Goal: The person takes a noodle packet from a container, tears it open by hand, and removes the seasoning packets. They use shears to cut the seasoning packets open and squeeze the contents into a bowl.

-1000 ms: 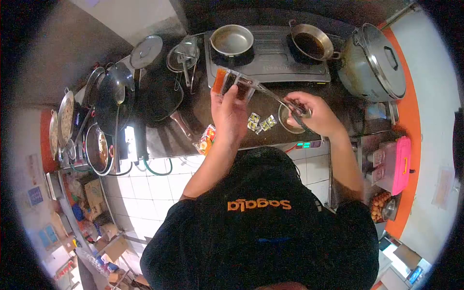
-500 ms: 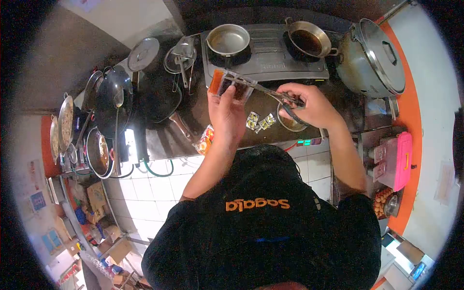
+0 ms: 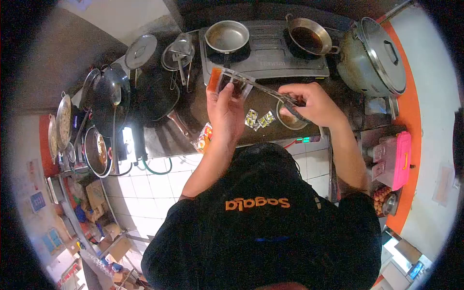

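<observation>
My left hand (image 3: pixel 225 113) grips a clear seasoning sachet (image 3: pixel 215 81) with orange and dark sections, its thumb pressed on the near face. My right hand (image 3: pixel 316 104) is wrapped around the handles of a pair of scissors (image 3: pixel 267 90). The blades reach left along the sachet's top edge and overlap it in this view. Below the scissors, a small bowl (image 3: pixel 290 122) is partly hidden by my right hand. Between the hands on the counter lie silver and yellow packets (image 3: pixel 259 120). A red and yellow instant noodle packet (image 3: pixel 204 138) rests beside my left forearm.
Behind the hands stands a gas stove (image 3: pixel 270 62) with a saucepan (image 3: pixel 227 36) and a wok of dark liquid (image 3: pixel 309 37). A large lidded pot (image 3: pixel 357 63) is at right. Several pans, including a black wok (image 3: pixel 104 99), crowd the left.
My hands stay nearly in place, with the scissors still across the sachet's top edge. The right hand and scissor handles shift slightly. The whole view tilts a little.
</observation>
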`<state>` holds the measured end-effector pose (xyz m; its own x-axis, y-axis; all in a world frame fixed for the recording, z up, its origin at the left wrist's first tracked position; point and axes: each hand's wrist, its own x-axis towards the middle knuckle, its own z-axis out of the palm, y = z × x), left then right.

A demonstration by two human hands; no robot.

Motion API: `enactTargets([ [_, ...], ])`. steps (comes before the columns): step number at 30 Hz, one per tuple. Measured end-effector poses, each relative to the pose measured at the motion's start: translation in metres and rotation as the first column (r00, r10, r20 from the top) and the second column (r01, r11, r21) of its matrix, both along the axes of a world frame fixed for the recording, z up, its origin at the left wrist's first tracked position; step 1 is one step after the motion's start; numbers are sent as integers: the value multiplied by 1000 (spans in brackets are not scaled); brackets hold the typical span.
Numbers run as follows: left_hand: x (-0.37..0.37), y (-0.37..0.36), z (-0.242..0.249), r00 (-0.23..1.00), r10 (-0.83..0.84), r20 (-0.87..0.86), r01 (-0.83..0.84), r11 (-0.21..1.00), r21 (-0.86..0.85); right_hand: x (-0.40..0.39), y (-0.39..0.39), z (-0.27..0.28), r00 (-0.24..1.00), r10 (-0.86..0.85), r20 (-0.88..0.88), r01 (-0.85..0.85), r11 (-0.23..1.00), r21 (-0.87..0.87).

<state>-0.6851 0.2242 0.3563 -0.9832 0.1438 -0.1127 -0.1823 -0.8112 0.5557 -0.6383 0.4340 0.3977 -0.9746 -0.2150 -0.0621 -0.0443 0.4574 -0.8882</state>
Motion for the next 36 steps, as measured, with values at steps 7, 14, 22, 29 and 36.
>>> enactTargets([
  [7,-2,0,-4,999,-33,7,33,999,29,2,1,5,1000,8,-11,-7,998,65],
  [14,5,9,-4,991,-90,101,85,995,56,1,-1,6,999,-3,-45,8,994,110],
  [22,3,11,-23,978,-197,69,189,976,107,4,-1,11,998,18,-61,-9,989,148],
  [29,3,15,-32,959,-255,127,236,960,148,8,-2,7,999,-31,-22,35,979,203],
  [36,3,18,-49,932,-335,140,306,932,195,10,-1,-2,999,-32,-23,36,972,232],
])
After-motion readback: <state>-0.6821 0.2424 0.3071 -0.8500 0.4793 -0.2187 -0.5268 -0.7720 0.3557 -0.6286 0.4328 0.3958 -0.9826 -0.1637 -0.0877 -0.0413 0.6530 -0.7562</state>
